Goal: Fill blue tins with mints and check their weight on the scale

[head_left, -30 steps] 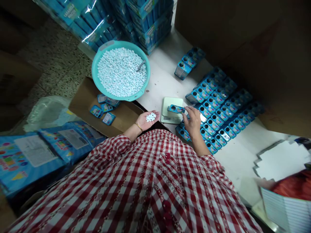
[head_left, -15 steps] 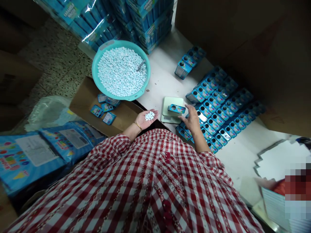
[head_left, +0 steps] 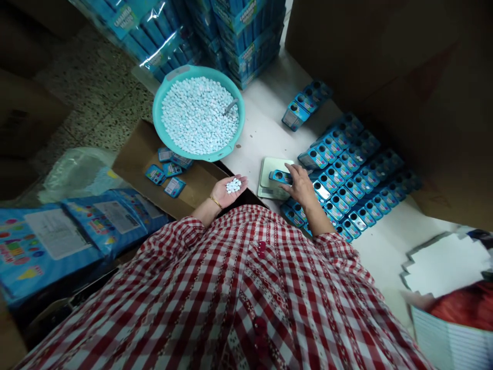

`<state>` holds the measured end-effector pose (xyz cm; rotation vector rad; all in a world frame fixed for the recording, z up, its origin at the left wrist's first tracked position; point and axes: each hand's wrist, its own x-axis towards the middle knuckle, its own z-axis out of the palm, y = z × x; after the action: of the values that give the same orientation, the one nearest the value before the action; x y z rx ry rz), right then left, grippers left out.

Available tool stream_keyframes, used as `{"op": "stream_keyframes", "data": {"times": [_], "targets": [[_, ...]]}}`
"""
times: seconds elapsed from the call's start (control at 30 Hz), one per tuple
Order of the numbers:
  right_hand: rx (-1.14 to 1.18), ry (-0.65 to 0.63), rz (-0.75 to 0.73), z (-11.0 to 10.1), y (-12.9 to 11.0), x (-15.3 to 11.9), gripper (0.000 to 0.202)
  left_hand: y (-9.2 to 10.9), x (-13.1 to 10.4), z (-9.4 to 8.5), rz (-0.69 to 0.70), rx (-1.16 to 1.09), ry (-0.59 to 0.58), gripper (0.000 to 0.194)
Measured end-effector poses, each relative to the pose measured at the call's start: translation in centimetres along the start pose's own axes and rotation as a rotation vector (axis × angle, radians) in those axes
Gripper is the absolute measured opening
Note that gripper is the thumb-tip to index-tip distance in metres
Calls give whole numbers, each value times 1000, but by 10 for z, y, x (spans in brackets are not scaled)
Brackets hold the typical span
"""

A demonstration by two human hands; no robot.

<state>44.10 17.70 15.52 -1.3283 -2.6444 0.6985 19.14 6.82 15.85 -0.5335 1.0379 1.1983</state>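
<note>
My left hand (head_left: pixel 220 194) is palm up with its fingers stretched out, cupping a small heap of white candies (head_left: pixel 233 185). My right hand (head_left: pixel 302 189) has its thumb and fingers around one end of a small blue candy box (head_left: pixel 278 176), which is on a pale kitchen scale (head_left: pixel 265 181). Rows of similar blue boxes (head_left: pixel 329 184) with dark round openings stand just right of that hand. Behind my left hand, a turquoise bowl (head_left: pixel 158 121) is full of the same candies, and a grey scoop handle (head_left: pixel 231 106) sticks out of them.
Under the bowl's near side, an open cardboard box (head_left: pixel 133 164) holds several blue boxes. Wrapped stacks of blue packs (head_left: pixel 246 51) stand at the back. A short row of boxes (head_left: pixel 296 115) is beyond the scale. Large cardboard (head_left: pixel 385 61) borders the white table (head_left: pixel 265 103) at right.
My right hand has moved in over the blue box on the scale, its fingers now around the box's end. The left hand keeps the candies in its palm. The view has shifted slightly.
</note>
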Motion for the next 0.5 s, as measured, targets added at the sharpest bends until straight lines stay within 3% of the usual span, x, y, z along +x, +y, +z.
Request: {"op": "stream_keyframes", "data": {"times": [0.17, 0.33, 0.4, 0.5], "targets": [[-22, 4, -33, -6, 0, -2, 68, 10, -2, -7, 29, -38, 40, 23], [-68, -34, -35, -1, -2, -2, 45, 7, 1, -6, -1, -46, 36, 23], [-77, 19, -11, 0, 2, 12, 42, 7, 2, -6, -7, -48, 26, 22], [-80, 173, 72, 4, 15, 58, 43, 10, 2, -8, -6, -56, 40, 24]]}}
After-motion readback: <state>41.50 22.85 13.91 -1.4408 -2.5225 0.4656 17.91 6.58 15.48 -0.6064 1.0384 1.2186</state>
